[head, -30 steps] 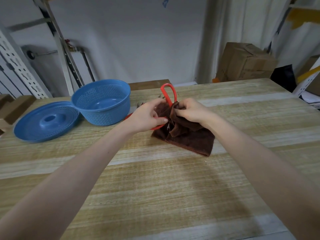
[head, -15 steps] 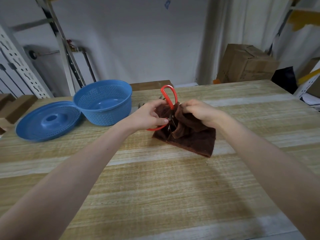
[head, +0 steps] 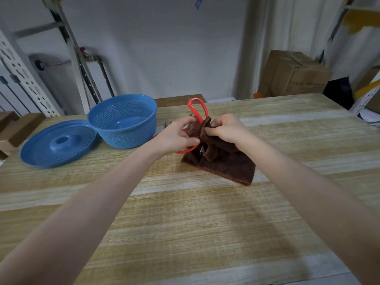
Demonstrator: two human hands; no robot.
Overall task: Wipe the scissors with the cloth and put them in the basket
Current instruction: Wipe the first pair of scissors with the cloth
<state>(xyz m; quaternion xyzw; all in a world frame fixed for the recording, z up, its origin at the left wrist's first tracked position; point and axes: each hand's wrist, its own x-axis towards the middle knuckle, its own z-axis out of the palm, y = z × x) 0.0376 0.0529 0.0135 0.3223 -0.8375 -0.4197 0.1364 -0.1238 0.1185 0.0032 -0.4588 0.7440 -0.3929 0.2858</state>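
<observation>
Red-handled scissors [head: 205, 109] are held above the pale wooden table [head: 185, 223], the left hand [head: 176, 138] gripping their lower loop and the right hand [head: 226, 128] pinching the bunched dark-brown cloth [head: 224, 163] round them; wiping looks under way, and next they must be carried left to the blue perforated plastic basket [head: 123, 128].

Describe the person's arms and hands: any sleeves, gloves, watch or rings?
Both are bare. The left forearm and right forearm show no sleeve as far as the picture's edge. The left hand and right hand wear no gloves, and no watch, bracelet or ring is visible.
</observation>
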